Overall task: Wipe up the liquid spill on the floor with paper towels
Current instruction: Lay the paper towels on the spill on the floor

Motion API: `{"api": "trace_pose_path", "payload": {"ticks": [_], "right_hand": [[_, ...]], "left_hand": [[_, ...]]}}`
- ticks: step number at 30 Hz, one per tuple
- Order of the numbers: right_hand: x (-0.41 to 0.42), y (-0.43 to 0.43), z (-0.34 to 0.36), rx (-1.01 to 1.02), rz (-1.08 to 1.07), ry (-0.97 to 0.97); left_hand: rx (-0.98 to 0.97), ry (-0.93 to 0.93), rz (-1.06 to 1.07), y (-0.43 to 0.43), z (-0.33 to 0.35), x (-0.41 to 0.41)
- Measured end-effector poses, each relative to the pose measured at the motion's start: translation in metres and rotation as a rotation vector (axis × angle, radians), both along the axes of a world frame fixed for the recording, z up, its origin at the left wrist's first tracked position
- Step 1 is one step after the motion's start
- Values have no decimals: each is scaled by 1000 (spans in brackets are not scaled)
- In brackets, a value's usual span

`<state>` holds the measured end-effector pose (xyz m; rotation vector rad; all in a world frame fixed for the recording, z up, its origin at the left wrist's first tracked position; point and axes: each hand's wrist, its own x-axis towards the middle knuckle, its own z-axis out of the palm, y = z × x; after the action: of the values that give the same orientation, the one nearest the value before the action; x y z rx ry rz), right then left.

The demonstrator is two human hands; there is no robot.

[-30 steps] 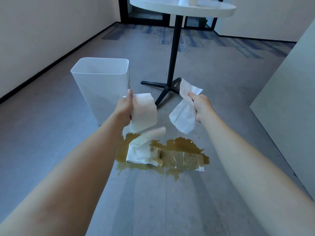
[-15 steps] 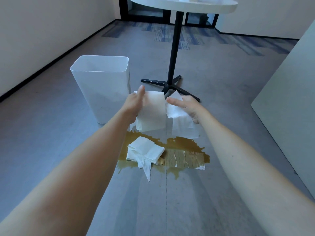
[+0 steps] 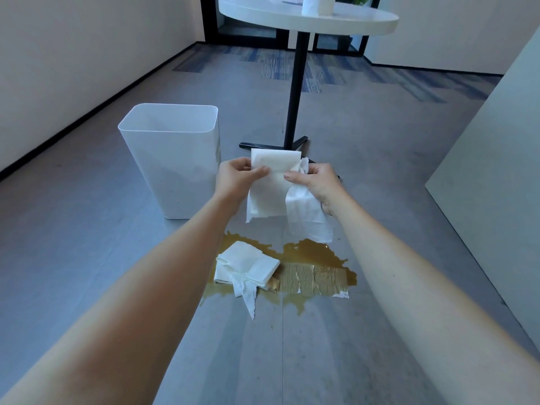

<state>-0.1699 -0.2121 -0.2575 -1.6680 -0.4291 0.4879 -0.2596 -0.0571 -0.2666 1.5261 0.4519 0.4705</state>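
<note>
The grey floor (image 3: pixel 87 258) fills most of the view. A tall round table (image 3: pixel 306 21) on a black pedestal stands at the far end, and a white plastic waste bin (image 3: pixel 175 171) stands upright to the left, near the puddle but apart from it. The brown liquid spill (image 3: pixel 318 252) lies on the floor just below the hands, a ragged pool whose far edge and near fringe are open and wet. Across its right half a flat paper towel (image 3: pixel 312 277) lies soaked through, brown and ribbed, with only one corner white. On the left half sits a folded wad of towel (image 3: pixel 248 263), mostly white, with one twisted tail trailing onto dry floor.

Above the puddle, fresh paper hangs in the air: a flat folded sheet (image 3: pixel 268 194) between the hands and a crumpled strip (image 3: pixel 306 214) drooping from the right one. The left hand (image 3: pixel 236 178) pinches the flat sheet's left edge between thumb and fingers. The right hand (image 3: pixel 321 182) presses its thumb on the sheet's right edge while its curled fingers grip the crumpled strip. A paper roll (image 3: pixel 314 4) stands on the table top.

By my reading the job is in its early half: towels are laid and soaking, but much liquid is uncovered. What remains is to lay the held paper on the open pool, press, wipe the fringe and bin the wet towels
</note>
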Motion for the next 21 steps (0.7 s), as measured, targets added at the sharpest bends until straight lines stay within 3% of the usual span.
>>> {"api": "trace_pose_path", "payload": {"ticks": [3, 5, 10, 17, 21], "right_hand": [[3, 0, 6, 45, -25, -38], [6, -1, 18, 90, -57, -30], [23, -6, 56, 152, -117, -72], [49, -16, 101, 219, -214, -179], [68, -32, 129, 112, -83, -41]], "left_hand": [[263, 9, 205, 0, 9, 9], [364, -21, 207, 0, 29, 13], [252, -130, -78, 3, 77, 28], [203, -177, -91, -8, 122, 63], [186, -189, -58, -17, 149, 93]]}}
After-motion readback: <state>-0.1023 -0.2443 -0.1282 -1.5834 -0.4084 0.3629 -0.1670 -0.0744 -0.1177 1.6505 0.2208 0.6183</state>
